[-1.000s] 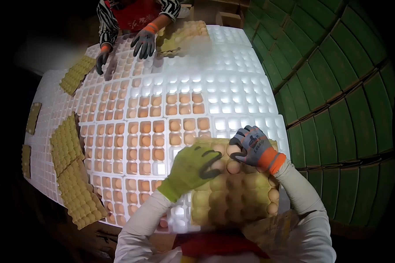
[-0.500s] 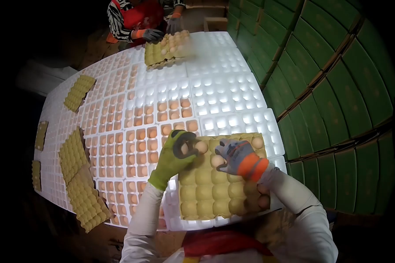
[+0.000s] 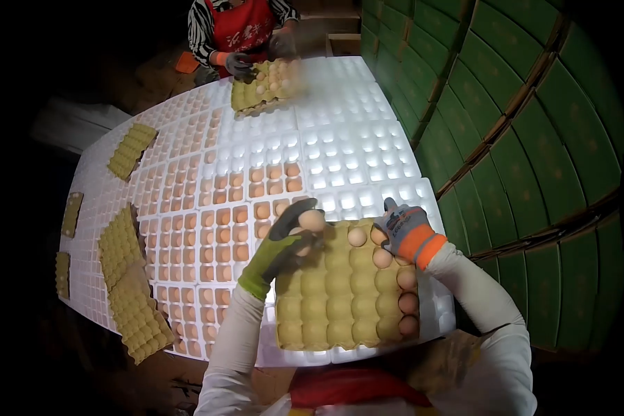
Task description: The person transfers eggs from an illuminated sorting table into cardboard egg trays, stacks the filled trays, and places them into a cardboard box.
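Observation:
My left hand (image 3: 281, 244), in a green and dark glove, is closed around two eggs (image 3: 313, 220) at the upper left corner of a yellow egg tray (image 3: 322, 281). My right hand (image 3: 403, 232), in a grey and orange glove, is at the tray's upper right. Its fingers curl against an egg (image 3: 379, 236), while one finger points up. Another egg (image 3: 357, 237) sits just left of those fingers. Several eggs, including a browner egg (image 3: 408, 303), line the tray's right side. Many of its other cups hold nothing. The right palm hides part of the tray corner.
White foam trays (image 3: 340, 163) cover the table, many filled with eggs (image 3: 223, 234). Stacked yellow trays (image 3: 135, 305) lie at left. Across the table, a co-worker in a red apron (image 3: 243, 31) handles another egg tray (image 3: 246, 97). Green boxes (image 3: 513, 187) are stacked along the right.
My right hand has moved right and up, toward the tray's upper right corner. More eggs show on the tray's right side. My left hand still holds eggs, turned more upward.

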### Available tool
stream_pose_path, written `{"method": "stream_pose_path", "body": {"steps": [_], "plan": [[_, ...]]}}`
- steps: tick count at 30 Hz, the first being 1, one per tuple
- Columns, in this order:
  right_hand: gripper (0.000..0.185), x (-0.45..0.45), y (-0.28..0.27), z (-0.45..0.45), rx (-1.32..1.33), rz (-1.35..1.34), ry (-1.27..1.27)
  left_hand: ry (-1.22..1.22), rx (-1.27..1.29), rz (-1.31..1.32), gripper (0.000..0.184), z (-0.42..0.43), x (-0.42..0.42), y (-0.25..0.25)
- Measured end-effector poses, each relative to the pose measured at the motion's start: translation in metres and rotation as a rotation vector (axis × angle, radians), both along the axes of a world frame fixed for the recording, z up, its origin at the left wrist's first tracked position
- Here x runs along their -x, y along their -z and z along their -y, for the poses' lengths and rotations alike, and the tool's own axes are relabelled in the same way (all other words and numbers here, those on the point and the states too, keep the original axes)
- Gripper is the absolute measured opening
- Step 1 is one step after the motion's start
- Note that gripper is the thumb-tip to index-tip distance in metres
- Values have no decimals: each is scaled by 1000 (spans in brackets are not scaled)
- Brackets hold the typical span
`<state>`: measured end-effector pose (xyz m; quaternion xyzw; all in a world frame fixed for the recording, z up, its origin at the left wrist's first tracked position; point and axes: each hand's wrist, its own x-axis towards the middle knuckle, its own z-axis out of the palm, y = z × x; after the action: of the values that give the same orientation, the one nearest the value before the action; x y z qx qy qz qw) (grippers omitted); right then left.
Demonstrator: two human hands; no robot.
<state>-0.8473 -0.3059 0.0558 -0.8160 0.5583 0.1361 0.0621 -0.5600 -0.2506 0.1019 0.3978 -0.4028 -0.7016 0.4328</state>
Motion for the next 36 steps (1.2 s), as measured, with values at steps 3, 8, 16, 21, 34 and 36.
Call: {"method": "stream_pose_path", "body": {"steps": [3,8,16,21,34,36], "plan": [[33,6,-31,-10,46,77,-127,142,413,577,43,13,37,-3],[41,26,-66,3,-93,318,12,313,829,1384,24,18,86,17],[42,14,13,132,16,531,-1,208,692,1080,37,60,52,4],[42,-54,61,207,-24,389,195,-55,623,1235,37,163,9,65],[30,-32,147,210,117,801,34,27,660,1100,29,214,12,155],[29,-28,161,197,156,877,-89,143,552,1141,30,207,12,154]]}}
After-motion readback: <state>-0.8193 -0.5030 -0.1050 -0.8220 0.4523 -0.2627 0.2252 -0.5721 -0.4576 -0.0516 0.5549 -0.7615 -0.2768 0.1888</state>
